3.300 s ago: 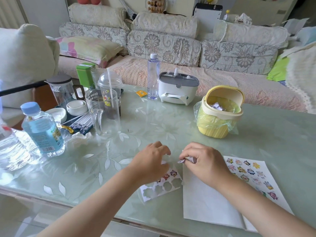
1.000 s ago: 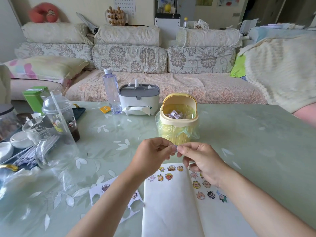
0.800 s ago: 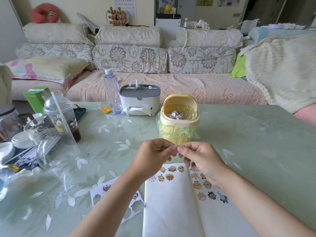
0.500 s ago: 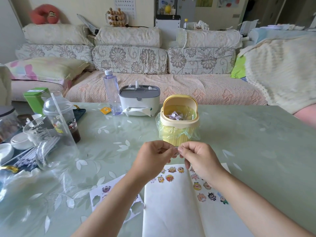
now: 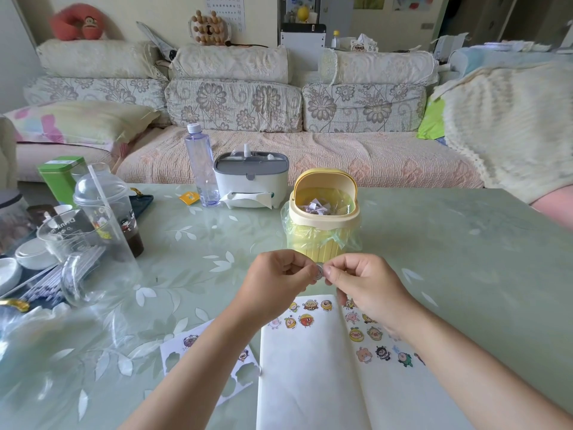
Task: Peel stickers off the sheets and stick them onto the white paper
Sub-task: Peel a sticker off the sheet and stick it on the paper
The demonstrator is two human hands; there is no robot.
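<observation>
Between left hand (image 5: pixel 276 282) and right hand (image 5: pixel 369 285) peeks a half-hidden sticker (image 5: pixel 318 272).

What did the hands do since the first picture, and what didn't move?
Both hands lifted off the table. The left hand left the partly peeled sticker sheet and the right hand left the white paper. Now they pinch a small round sticker between them, in front of the yellow lidded bin. In the last second they barely moved. Sheet, paper and bin stayed put.

the sticker (image 5: pixel 318 272) is too small to make out.
</observation>
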